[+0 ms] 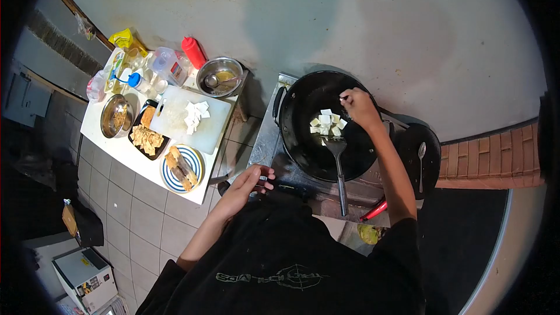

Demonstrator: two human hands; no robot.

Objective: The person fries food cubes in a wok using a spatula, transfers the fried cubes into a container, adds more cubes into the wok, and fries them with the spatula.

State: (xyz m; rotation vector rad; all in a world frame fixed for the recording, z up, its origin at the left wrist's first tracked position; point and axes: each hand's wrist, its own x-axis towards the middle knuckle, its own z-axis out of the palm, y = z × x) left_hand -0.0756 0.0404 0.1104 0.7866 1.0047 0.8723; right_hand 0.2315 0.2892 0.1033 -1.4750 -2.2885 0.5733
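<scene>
A large black wok (297, 90) sits on the stove with a cluster of white cubes (326, 122), tofu-like, in its middle. Over the wok's far right part is my right hand (357, 106), fingers pinched together; a small pale spot shows at the fingertips, too small to make out. A metal spatula (338, 163) rests in the wok, its blade by the cubes and its handle over the near rim, untouched. My left hand (248, 186) hovers in front of the stove's left side, fingers loosely curled and apart, holding nothing.
Left, a white table (195, 192) bears a cutting board (175, 119) with white pieces, a striped plate (195, 163), a black tray (140, 146), metal bowls (219, 64), and a red squeeze bottle (193, 52). A spoon (421, 163) lies on a black pan (431, 140) right of the wok.
</scene>
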